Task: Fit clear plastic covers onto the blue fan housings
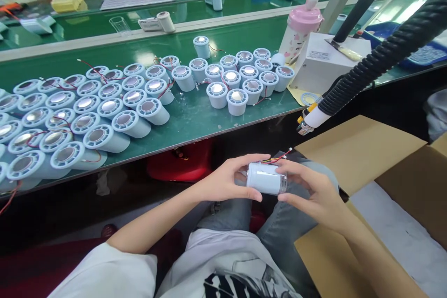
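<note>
One pale-blue cylinder [266, 178] gripped between left hand [223, 181] and right hand [314, 191], over lap; dozens more cylinders [104, 111] wait on green bench [195, 116] at eleven o'clock.

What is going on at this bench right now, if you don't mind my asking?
A seated person holds one pale blue cylinder over their lap, on its side, the left hand and right hand gripping either end; thin red wires stick out of its top. Many more like it, with shiny round caps, crowd the green table, some lying in rows, some standing upright. An open cardboard box sits to the right. A pink bottle stands beyond, and other people work across the bench.
</note>
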A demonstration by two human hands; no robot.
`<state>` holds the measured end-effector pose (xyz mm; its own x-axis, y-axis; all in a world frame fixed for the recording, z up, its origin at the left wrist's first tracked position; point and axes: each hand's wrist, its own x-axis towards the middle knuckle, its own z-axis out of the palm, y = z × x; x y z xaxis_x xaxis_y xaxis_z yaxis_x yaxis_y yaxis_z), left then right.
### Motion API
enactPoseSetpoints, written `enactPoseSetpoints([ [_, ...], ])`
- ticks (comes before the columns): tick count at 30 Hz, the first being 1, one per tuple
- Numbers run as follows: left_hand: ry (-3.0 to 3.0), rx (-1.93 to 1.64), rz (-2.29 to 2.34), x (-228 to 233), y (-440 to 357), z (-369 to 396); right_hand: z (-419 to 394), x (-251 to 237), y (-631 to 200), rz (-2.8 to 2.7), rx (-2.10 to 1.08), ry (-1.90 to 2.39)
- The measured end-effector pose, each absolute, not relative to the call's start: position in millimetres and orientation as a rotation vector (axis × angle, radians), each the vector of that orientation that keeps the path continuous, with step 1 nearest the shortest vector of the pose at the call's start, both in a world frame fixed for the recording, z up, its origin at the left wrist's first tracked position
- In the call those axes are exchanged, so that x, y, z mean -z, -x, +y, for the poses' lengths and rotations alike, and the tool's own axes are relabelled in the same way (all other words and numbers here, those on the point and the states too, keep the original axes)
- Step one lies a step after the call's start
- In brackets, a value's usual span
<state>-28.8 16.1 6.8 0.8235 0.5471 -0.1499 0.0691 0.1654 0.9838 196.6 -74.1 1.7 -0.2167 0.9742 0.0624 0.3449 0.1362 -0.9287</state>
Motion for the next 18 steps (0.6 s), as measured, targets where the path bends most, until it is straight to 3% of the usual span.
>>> enactPoseSetpoints([
  [18, -1.627, -0.423, 0.428, -11.0, 35.5, 16.3, -70.6, -7.4, -192.9, -1.135, -1.613, 1.199],
])
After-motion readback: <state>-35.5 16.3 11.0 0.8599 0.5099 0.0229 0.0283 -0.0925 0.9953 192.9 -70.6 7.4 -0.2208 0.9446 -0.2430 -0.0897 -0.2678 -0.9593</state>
